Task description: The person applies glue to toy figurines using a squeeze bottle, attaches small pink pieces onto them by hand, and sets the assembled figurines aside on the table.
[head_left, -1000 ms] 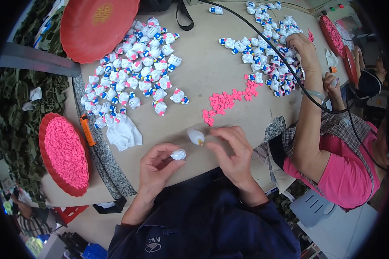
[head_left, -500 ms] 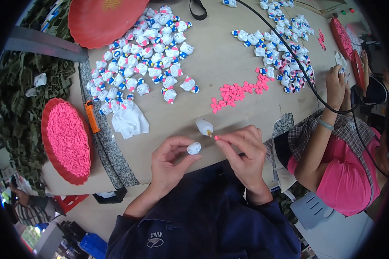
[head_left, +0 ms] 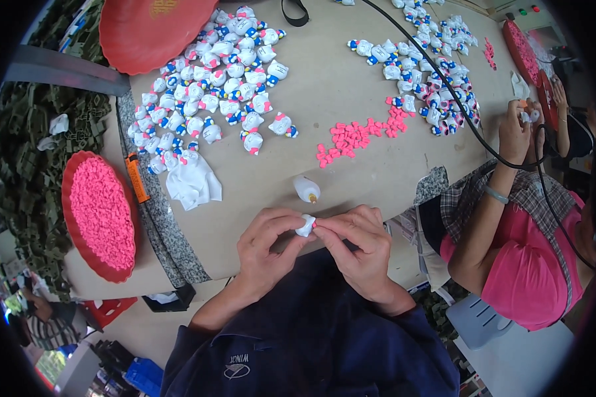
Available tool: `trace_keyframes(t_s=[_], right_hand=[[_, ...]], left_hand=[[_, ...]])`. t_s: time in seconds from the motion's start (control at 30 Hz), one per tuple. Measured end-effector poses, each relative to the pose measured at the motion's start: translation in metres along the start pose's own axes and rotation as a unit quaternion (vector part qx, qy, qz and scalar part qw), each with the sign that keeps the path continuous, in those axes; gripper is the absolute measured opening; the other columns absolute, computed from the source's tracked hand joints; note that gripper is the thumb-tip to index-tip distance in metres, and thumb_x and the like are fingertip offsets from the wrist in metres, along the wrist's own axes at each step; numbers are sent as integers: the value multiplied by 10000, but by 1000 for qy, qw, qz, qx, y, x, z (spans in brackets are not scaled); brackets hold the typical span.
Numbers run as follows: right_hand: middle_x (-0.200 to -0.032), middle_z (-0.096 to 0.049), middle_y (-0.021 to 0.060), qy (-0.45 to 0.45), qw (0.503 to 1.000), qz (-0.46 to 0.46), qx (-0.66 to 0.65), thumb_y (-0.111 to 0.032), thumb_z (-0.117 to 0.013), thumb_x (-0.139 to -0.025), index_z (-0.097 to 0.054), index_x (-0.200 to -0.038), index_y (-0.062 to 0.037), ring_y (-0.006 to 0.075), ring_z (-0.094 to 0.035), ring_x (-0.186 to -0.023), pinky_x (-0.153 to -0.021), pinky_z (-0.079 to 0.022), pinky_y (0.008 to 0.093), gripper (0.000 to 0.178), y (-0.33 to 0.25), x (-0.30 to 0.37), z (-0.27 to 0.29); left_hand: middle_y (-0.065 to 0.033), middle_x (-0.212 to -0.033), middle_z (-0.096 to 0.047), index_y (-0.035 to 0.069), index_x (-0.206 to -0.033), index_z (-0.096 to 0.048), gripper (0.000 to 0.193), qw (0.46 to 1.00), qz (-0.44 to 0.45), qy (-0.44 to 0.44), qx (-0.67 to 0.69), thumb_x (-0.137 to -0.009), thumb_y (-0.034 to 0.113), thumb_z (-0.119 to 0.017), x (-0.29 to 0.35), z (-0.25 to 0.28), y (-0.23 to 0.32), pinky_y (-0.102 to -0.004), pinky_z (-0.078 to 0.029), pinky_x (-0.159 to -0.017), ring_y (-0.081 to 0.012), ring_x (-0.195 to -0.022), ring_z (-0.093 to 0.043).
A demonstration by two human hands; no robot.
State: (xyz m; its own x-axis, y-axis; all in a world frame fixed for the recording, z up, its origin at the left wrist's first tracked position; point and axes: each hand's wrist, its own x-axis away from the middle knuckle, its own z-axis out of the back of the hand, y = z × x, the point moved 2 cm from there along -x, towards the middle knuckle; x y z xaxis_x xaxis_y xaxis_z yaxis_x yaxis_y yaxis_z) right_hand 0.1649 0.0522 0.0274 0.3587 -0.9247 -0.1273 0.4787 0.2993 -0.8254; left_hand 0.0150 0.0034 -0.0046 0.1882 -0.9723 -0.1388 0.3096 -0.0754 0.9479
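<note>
Works over a tan tabletop (head_left: 318, 73) across the middle of the frame, with a heap of white-and-blue figurines (head_left: 208, 86) at upper left and a scatter of pink pieces (head_left: 351, 137) above and right of centre. Holds the left hand (head_left: 266, 248) and right hand (head_left: 361, 248) nearly fingertip to fingertip, just below centre. Has a white bottle (head_left: 305, 188) just above both, untouched, tip toward the lower right. Pinches a small white piece (head_left: 305, 225) between left thumb and fingers; cannot tell a clear long axis at this size. Pinches a pink bit (head_left: 314, 225) in the right fingers, just at the white piece's right side, seemingly touching, nearly level with it in the frame.
</note>
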Motion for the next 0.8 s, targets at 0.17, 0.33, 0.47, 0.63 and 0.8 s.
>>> trace_keyframes(t_s=[0.17,0.33,0.47,0.63,0.8], right_hand=[[-751,-666,-2,8,999,-7,-42,-81,-732,-724,-698,-854,-72,134,-531,-641,-656,-328,277,135,6,2,-3],[-751,-653,12,-13,994,-53,-99,-62,-747,-694,-703,-846,-70,152,-542,-665,-661,-368,281,159,15,-1,5],[-760,-634,29,-32,993,11,-113,-58,-758,-670,-704,-858,-65,175,-532,-696,-663,-401,294,196,21,-4,5],[-779,-622,23,-8,996,64,-63,-43,-749,-675,-698,-879,-64,182,-530,-709,-668,-390,295,211,19,-4,2],[-794,-611,19,16,994,107,-33,-21,-751,-658,-693,-872,-62,182,-535,-702,-665,-376,298,225,15,-4,0]], left_hand=[[-112,-909,-626,37,-911,-623,284,995,-84,22,-48,-667,-38,-749,-2,-3,2,-296,-526,-669,-227,-800,-628],[-122,-970,-620,5,-957,-625,263,992,55,-41,110,-721,-65,-716,0,0,-3,-296,-531,-771,-199,-907,-614],[-143,-1038,-627,-21,-1040,-618,296,978,63,-112,165,-757,-83,-677,-3,3,-10,-281,-520,-820,-184,-969,-610],[-92,-1055,-652,33,-1101,-637,339,946,204,-86,237,-772,-36,-682,-3,1,-2,-264,-496,-852,-161,-961,-623],[-96,-1064,-653,29,-1114,-632,354,959,188,-66,202,-770,-47,-670,-3,0,0,-262,-483,-868,-163,-981,-620]])
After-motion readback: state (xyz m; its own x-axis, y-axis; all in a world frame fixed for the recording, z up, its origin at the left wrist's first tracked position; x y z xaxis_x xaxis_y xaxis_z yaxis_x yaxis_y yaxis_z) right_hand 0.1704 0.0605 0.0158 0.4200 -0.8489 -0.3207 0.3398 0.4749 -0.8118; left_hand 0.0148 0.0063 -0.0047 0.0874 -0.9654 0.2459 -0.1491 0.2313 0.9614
